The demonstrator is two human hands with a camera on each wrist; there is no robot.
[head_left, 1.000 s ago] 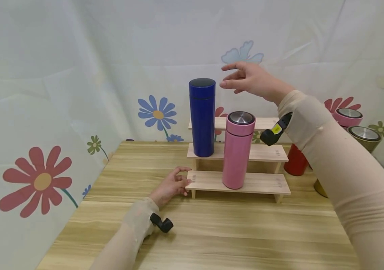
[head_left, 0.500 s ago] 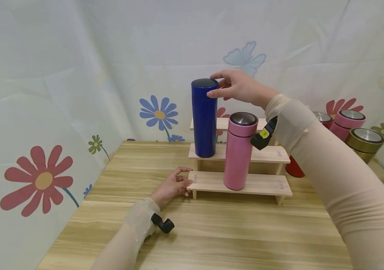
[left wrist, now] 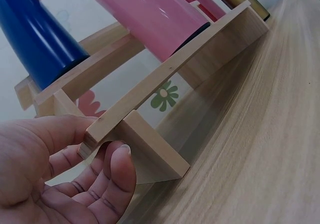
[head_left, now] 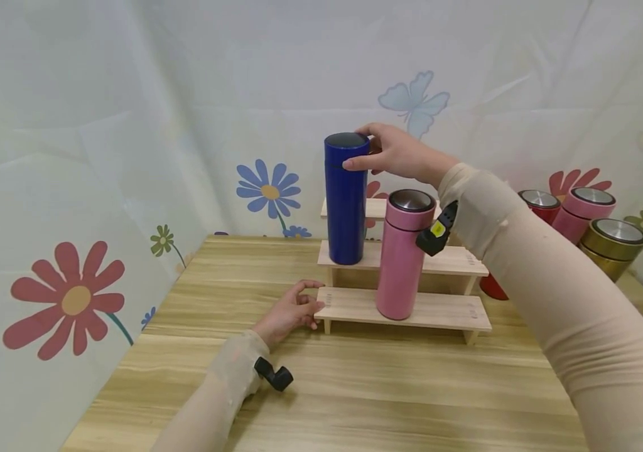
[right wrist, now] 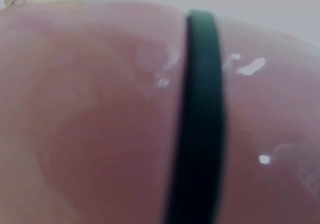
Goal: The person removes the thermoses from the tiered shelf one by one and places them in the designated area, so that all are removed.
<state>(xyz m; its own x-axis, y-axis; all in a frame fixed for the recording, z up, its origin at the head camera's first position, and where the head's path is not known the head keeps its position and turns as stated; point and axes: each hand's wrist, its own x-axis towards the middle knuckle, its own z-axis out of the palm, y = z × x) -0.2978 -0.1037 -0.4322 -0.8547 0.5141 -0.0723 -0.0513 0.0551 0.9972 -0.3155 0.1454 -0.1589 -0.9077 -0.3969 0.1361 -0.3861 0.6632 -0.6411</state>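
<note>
Glossy blue cylindrical bottle (head_left: 346, 210): upright on middle tier, left end of pale wooden three-tier stand (head_left: 446, 307). Right hand (head_left: 399, 154) part-closed around bottle's top; left hand (head_left: 287, 314) pinches stand's lower left end. Bottle likely stiff, slick, fairly heavy; grip top firmly.

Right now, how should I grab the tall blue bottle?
Probably best around the upper part of the blue bottle, from the right, where the right hand holds it. It's upright and round, and its top rises above the pink bottle, which could get in your hands' way lower down.
</note>
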